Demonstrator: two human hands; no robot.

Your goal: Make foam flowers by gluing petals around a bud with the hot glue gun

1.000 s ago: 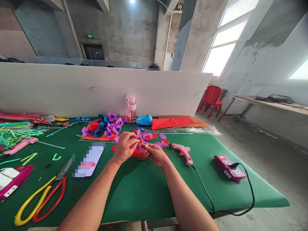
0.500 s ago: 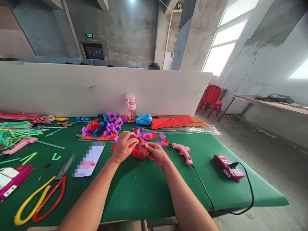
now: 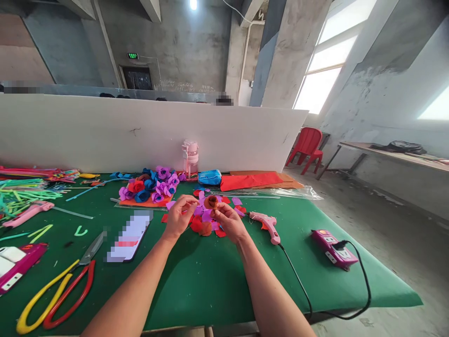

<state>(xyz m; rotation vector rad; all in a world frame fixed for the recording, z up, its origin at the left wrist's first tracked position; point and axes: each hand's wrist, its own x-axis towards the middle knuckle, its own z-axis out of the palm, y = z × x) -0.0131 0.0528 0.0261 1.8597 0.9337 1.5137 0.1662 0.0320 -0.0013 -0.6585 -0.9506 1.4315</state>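
A rolled brown paper flower [image 3: 211,202] is pinched at its base between the thumb and fingers of my right hand [image 3: 228,220]. To its left, my left hand [image 3: 181,214] has thumb and fingertips drawn together, apart from the flower; whether anything small is between them cannot be made out. Below both hands lie loose red and purple petals [image 3: 206,216] on the green table [image 3: 199,281]. Finished purple, blue and red flowers [image 3: 154,183] sit in a heap behind my left hand. The pink glue gun [image 3: 265,223] rests just right of my right hand.
Scissors [image 3: 70,285] and a phone [image 3: 130,236] lie at the left, near a second pink glue gun [image 3: 30,214]. A cord runs from a purple power strip [image 3: 335,248] at the right. A pink bottle [image 3: 190,159] stands before the white board [image 3: 105,131].
My left hand has come away from the brown piece and moved slightly left. The piece now stands upright in my right hand, its rolled shape showing. The view has tilted slightly.
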